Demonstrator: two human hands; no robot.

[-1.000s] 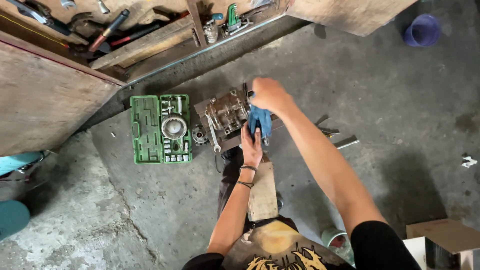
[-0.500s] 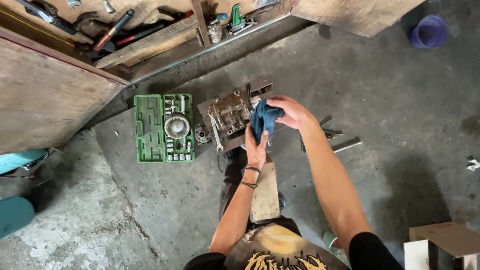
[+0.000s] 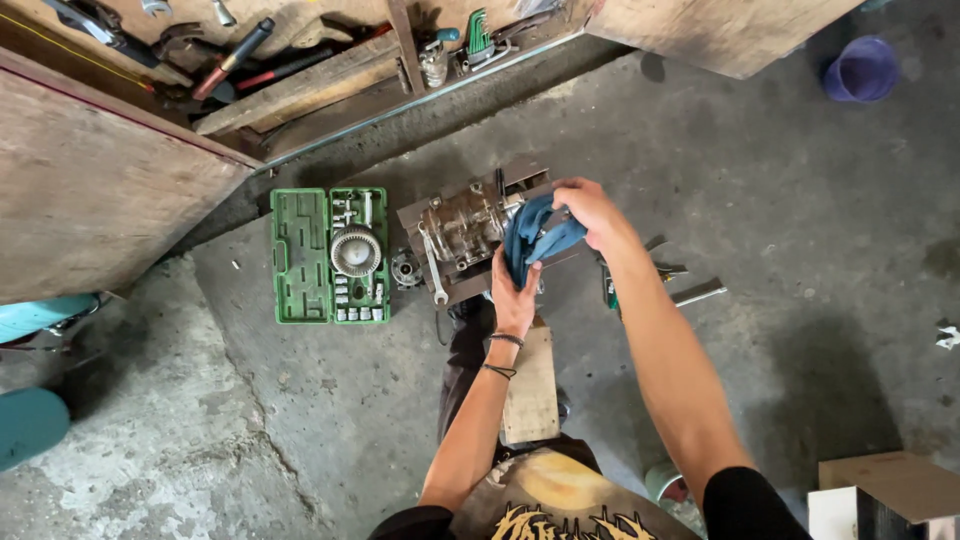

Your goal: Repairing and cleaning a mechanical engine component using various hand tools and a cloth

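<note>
A bare concrete floor (image 3: 760,200) fills the frame, with wooden boards (image 3: 90,190) and a tool rack (image 3: 250,50) along the top edge. On the floor lies an open green socket case (image 3: 305,255), a round finned part (image 3: 356,250) resting in its right half. Just beside it, on a flat plate (image 3: 478,285), sits a grimy metal engine part (image 3: 462,225), a wrench (image 3: 434,270) leaning against its near side. More tools (image 3: 660,280) lie scattered to the right, and a purple cup (image 3: 860,68) stands well apart in the far corner.

The part looks stripped down and still dirty, so cleaning seems at an early stage; no wiped surface can be made out. A blue rag (image 3: 530,240) hangs over its right end, stretched between both hands. The left hand (image 3: 515,295) reaches up from below, palm turned toward the camera, fingers closed on the rag's lower edge. The right hand (image 3: 590,210) comes in from the right with the arm extended, wrist bent, fingers pinching the rag's upper end just above the part.
</note>
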